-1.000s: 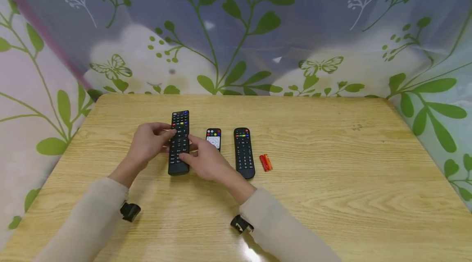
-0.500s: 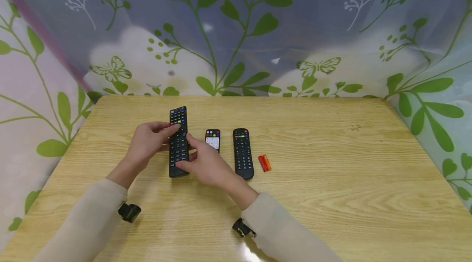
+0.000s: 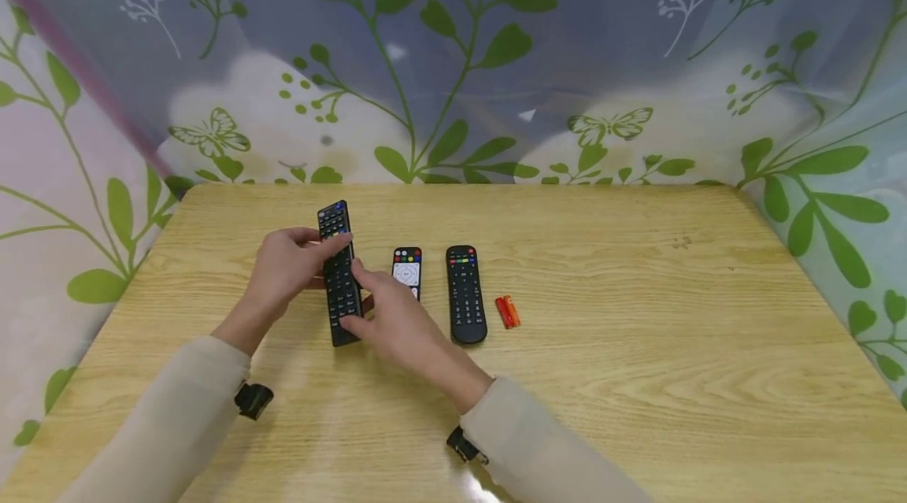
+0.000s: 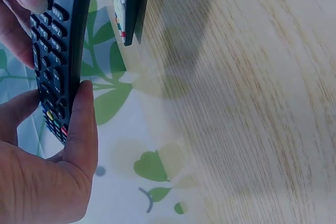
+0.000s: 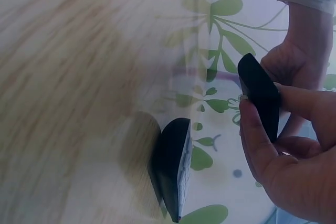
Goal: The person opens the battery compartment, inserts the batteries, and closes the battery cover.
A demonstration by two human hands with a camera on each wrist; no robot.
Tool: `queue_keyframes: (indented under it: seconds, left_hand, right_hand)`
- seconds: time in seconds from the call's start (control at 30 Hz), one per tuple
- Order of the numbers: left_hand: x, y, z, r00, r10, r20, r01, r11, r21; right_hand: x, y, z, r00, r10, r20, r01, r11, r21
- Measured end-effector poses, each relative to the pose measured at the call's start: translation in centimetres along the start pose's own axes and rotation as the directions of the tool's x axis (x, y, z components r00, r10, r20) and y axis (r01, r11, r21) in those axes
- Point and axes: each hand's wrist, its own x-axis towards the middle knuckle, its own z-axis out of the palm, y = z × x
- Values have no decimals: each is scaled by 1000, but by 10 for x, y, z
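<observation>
In my head view I have the long black remote (image 3: 342, 275) over the left part of the table (image 3: 673, 345), between both hands. The left hand (image 3: 290, 267) pinches its far half, thumb across the keys; the right hand (image 3: 393, 314) pinches its near half, thumb by the lowest keys. Only that view gives me the whole row to the right: the small remote (image 3: 406, 271) with a white pad, partly hidden by the right hand, then the rounded black remote (image 3: 467, 306), and two batteries (image 3: 507, 312), red and orange, side by side.

My left wrist view adds the long remote's side edge, which the left hand's fingers grip. My right wrist view shows me its blunt near end, held clear of the table, and a lying remote edge-on; I can't tell which one.

Against a second ago, the long remote has swung so its far end leans further left, and the left thumb reaches further across its face. The other remotes and the batteries lie where they were.
</observation>
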Motion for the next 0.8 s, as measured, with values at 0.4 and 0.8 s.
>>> queue_keyframes:
  seconds: [0.4,0.8]
  left_hand:
    - [-2,0,1,999,7,42,-9,999,52]
    - [0,-4,4,998,-10,69,15,998,-68]
  right_hand:
    - [-2,-5,2,996,-85,-22,74,945,-320]
    - [-7,-9,9,974,-215,-73,145,837,-528]
